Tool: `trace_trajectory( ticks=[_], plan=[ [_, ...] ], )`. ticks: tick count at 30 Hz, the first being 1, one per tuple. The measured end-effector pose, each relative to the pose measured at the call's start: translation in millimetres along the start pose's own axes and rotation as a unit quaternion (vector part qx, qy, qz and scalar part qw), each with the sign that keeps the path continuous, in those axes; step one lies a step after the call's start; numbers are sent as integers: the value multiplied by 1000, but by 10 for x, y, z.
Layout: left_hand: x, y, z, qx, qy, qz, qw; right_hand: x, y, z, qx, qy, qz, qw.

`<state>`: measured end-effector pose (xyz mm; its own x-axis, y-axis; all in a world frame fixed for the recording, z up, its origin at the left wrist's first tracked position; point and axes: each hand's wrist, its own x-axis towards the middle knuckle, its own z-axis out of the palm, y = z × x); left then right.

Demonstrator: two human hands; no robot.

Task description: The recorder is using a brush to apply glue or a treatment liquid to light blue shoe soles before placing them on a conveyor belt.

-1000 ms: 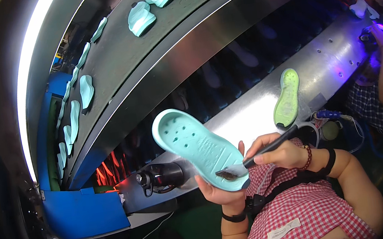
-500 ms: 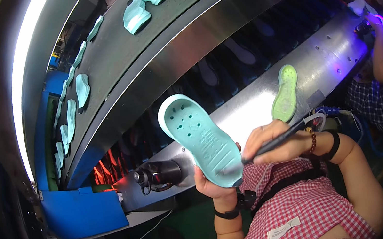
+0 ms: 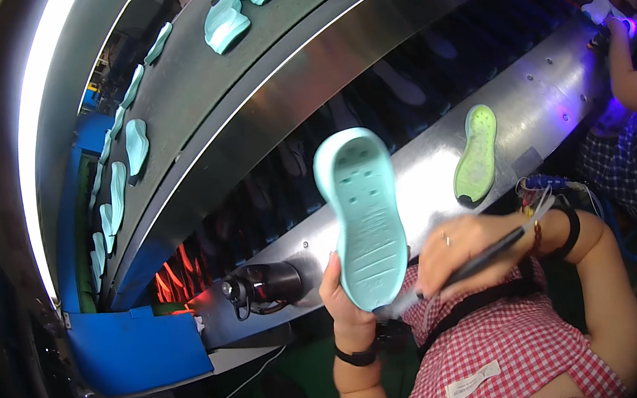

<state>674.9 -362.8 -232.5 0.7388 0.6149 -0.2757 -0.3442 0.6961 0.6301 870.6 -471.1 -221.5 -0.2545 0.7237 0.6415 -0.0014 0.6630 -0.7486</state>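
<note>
A turquoise shoe sole [image 3: 369,208] stands almost upright in my left hand [image 3: 340,298], whose fingers are closed around its lower left edge. Small holes dot its upper part, and raised lines mark the lower part. My right hand [image 3: 464,252] grips a slim tool with a black handle [image 3: 489,255]. The pale tip of that tool is smeared by motion beside the sole's dark lower end, so I cannot tell its kind or whether it touches. A light green sole [image 3: 479,152] with a dark lower tip lies on the metal ledge, beyond my right hand.
A dark bottle [image 3: 266,286] lies on the metal ledge [image 3: 547,89] to the left. Several turquoise soles [image 3: 226,24] rest on the curved conveyor [image 3: 196,78]. A blue box-like panel [image 3: 140,350] stands at lower left. Another person's arm [image 3: 626,70] reaches in at far right.
The turquoise sole has moved right and turned more upright in my left hand. My right hand has shifted slightly, bringing the tool's tip lower, by the sole's bottom end.
</note>
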Motion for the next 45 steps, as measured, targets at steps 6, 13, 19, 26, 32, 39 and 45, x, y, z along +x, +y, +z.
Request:
trace_trajectory(
  ticks=[6, 13, 19, 26, 32, 39, 45],
  plan=[
    [57, 46, 60, 70, -9, -174, 982, -53, 32, -270, -53, -196, 51, 978],
    [-4, 44, 95, 134, 13, -246, 960, -173, 70, -337, -54, -219, 73, 971],
    [-70, 71, 218, 164, 32, -242, 956, -172, 40, -467, -91, -209, 78, 970],
    [-150, 55, 68, 156, 51, -243, 956, -75, -72, -581, -118, -239, 94, 959],
    [-127, 13, -65, 185, 66, -206, 959, -290, 49, -611, -124, -260, 152, 946],
    [93, -342, -51, 52, 37, -114, 991, -256, 255, -128, 66, -22, 248, 966],
    [162, -453, -104, -10, 53, -71, 996, -356, 416, -43, 160, 107, 348, 917]
  ],
)
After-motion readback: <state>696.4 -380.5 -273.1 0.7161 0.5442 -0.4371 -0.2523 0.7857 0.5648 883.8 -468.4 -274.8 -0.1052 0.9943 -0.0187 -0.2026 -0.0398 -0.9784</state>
